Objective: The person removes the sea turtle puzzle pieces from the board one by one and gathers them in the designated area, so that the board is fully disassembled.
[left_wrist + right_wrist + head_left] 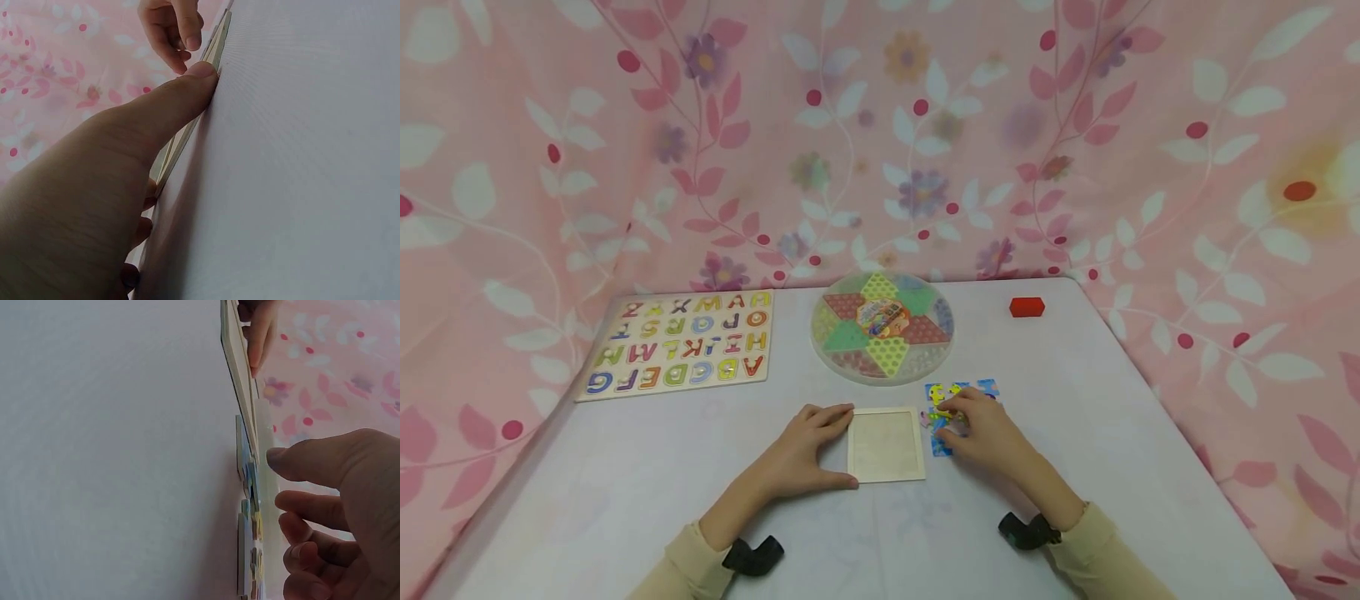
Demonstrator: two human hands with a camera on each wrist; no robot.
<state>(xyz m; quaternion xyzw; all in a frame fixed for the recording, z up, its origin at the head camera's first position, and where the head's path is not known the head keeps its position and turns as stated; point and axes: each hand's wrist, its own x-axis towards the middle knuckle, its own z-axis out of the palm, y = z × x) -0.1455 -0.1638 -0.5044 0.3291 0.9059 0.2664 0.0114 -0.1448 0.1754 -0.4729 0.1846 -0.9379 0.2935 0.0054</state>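
Note:
A square wooden puzzle tray (886, 445) with a raised rim lies flat on the table, nothing inside it. My left hand (808, 454) holds it by the left side, thumb at the near corner and fingers at the far corner. Just right of the tray are several loose blue and yellow jigsaw pieces (942, 443), partly hidden under my right hand (988, 433). That hand hovers over them, its fingers bent and apart from the thumb. In the right wrist view the pieces (250, 481) lie beside the fingertips, and nothing shows between thumb and fingers.
An alphabet board (681, 342) lies at the back left of the white table (820, 550). A round star-patterned game board (883, 367) is behind the tray. At the back right sits a red block (1027, 307). Floral cloth (880, 167) hangs around the table.

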